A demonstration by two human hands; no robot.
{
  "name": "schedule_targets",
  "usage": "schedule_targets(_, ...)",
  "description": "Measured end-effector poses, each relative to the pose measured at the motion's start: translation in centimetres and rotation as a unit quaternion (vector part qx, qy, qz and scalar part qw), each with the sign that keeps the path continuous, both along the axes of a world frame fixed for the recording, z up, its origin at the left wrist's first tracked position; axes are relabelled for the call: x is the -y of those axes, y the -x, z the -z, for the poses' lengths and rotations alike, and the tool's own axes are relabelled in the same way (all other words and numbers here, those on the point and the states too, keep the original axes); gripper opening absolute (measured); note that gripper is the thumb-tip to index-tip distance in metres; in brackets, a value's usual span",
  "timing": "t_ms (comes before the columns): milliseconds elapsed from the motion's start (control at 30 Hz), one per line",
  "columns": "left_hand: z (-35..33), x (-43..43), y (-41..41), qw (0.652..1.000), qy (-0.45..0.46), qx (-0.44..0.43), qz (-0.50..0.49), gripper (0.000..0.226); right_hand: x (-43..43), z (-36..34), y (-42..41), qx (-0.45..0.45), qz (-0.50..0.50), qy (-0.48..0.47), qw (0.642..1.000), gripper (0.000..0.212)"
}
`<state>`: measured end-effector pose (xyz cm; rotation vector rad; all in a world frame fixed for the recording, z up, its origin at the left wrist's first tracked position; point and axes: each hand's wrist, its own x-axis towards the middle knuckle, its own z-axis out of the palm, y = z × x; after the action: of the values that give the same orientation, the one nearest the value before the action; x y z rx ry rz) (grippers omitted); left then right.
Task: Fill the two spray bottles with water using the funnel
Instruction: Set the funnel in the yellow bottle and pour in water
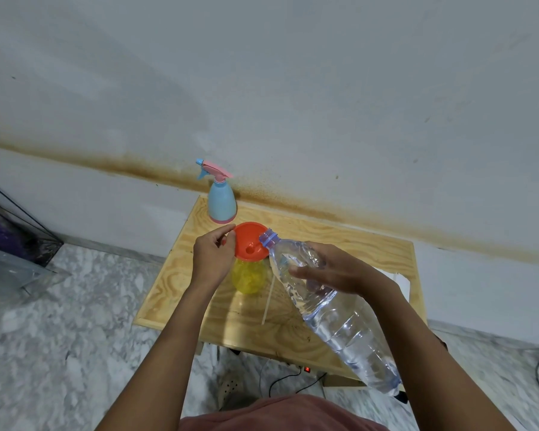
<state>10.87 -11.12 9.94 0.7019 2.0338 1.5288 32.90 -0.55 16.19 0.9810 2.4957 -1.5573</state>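
I see my left hand [213, 253] in the middle of the frame. Its fingers pinch the rim of the round orange plastic funnel [249, 241]. The funnel sits in the top of the see-through yellow plastic spray bottle [249, 276], which stands on the light wooden tabletop [371, 247] and has no spray top on.

My right hand [333, 272] is wrapped around the big clear plastic water bottle [333, 312]. The bottle is tipped, with its open mouth just at the right edge of the funnel and its bottom end down at the lower right of the frame. I cannot tell if water is coming out.

The blue plastic spray bottle with a pink trigger top [221, 200] stands upright at the back of the tabletop, just above the funnel. A thin white stick [267, 301] lies on the tabletop beside the yellow bottle.
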Motion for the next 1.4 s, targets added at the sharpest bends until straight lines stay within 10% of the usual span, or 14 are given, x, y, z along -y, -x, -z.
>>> schedule_targets(400, 0.1, -0.1, 0.2, 1.0, 0.008, 0.005, 0.01, 0.027, 0.4, 0.0, -0.8, -0.117, 0.07, -0.021, 0.99, 0.055)
schedule_targets(700, 0.2, -0.1, 0.6, 0.999, 0.019, -0.018, 0.021, 0.024, -2.1, 0.3, -1.8, -0.282, 0.298, -0.111, 0.905, 0.06)
schedule_targets(1400, 0.4, -0.8, 1.4, 0.997, 0.034, -0.053, 0.052, 0.02, -8.4, 3.4, 3.3, -0.22, 0.464, -0.161, 0.843, 0.079)
